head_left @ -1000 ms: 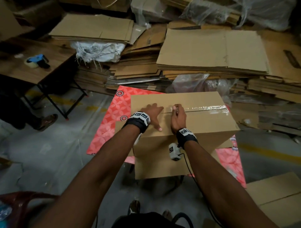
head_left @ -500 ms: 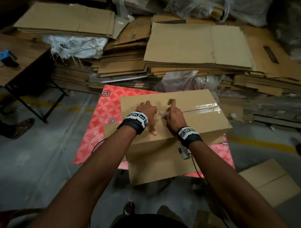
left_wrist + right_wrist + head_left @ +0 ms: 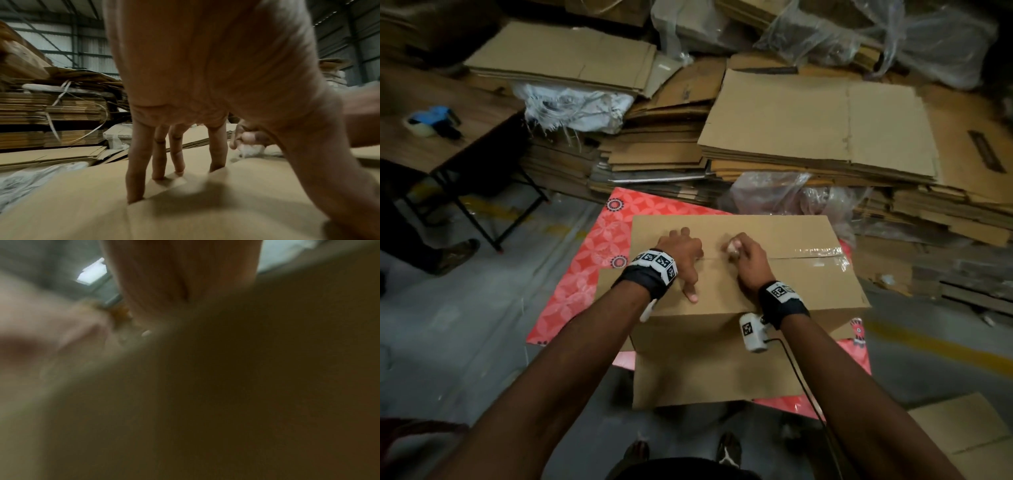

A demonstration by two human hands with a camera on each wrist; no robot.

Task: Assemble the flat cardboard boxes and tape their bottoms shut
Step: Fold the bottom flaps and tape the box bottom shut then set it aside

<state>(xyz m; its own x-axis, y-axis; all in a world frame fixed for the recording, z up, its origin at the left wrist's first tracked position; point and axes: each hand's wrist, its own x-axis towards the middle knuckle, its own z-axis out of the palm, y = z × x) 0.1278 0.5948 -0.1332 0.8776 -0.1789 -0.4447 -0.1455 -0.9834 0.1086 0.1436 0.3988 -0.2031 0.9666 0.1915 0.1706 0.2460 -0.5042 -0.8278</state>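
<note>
While the person is leaning over it, the big brown cardboard box (image 3: 739, 294) is sitting upside down on a red patterned mat (image 3: 592, 260) on the grey floor, near the mat's far edge. Its two bottom flaps are folded shut and are meeting in a line across the top.

The left hand (image 3: 683, 248) is pressing down on the flaps near the box's left edge. In the left wrist view its fingers (image 3: 176, 155) are reaching down almost straight, with the tips touching the cardboard.

The right hand (image 3: 748, 255) is sitting on the seam near the middle of the box. Its fingers are curling around a small crumpled whitish wad (image 3: 732, 247), which looks like clear tape, but I cannot tell for sure. The right wrist view is too blurry to help.

A strip of shiny clear tape (image 3: 820, 253) is lying along the seam from the right hand out to the box's right edge. The part of the seam under and between the hands is not showing any shine, so I think that half is not taped yet.

So this box looks about half sealed. The left half of the seam is waiting for tape. A blue tape holder with a clear roll (image 3: 431, 120) is lying on a brown wooden table (image 3: 465, 137) to the left, well apart from the box. Many flat brown cardboard sheets (image 3: 818, 123) are lying in stacks behind the mat, so lots of boxes are waiting to be built.
</note>
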